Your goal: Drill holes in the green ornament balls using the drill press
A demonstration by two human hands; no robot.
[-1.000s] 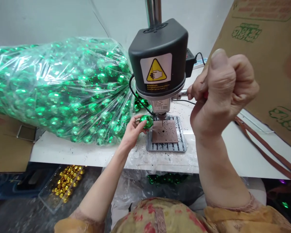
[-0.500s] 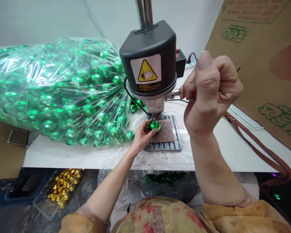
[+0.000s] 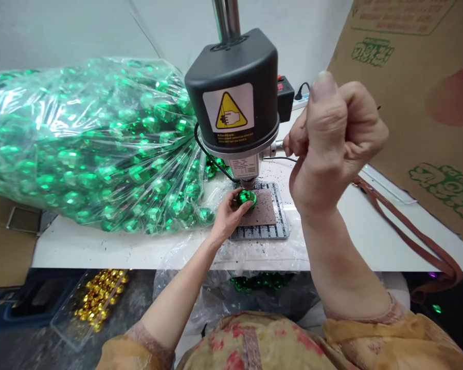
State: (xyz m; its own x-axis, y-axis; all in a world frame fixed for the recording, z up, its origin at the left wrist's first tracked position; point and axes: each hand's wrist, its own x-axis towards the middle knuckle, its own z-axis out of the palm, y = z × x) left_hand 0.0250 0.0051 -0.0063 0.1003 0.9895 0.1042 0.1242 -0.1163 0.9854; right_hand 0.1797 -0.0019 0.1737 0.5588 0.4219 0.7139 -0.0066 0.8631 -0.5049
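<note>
A small black drill press (image 3: 233,87) with a hand-warning label stands on the white table. My left hand (image 3: 231,213) is closed round a shiny green faceted ball (image 3: 247,197), directly under the chuck (image 3: 248,182). The ball rests over a brown board (image 3: 264,208) on the slotted grey base plate (image 3: 281,226), which is strewn with dark chips. My right hand (image 3: 330,139) is raised beside the press in a fist around its feed handle (image 3: 278,146); most of the handle is hidden by the fingers. Any drill bit is hidden by the chuck and the ball.
A large clear bag of green balls (image 3: 100,149) fills the left of the table. A cardboard box (image 3: 416,92) and a brown strap (image 3: 409,226) lie to the right. Below left is a clear bin of gold balls (image 3: 100,298). More green balls (image 3: 262,281) sit in plastic below the table edge.
The view has shifted slightly. Both hands keep their holds on the ball and the feed handle, with hardly any other visible movement.
</note>
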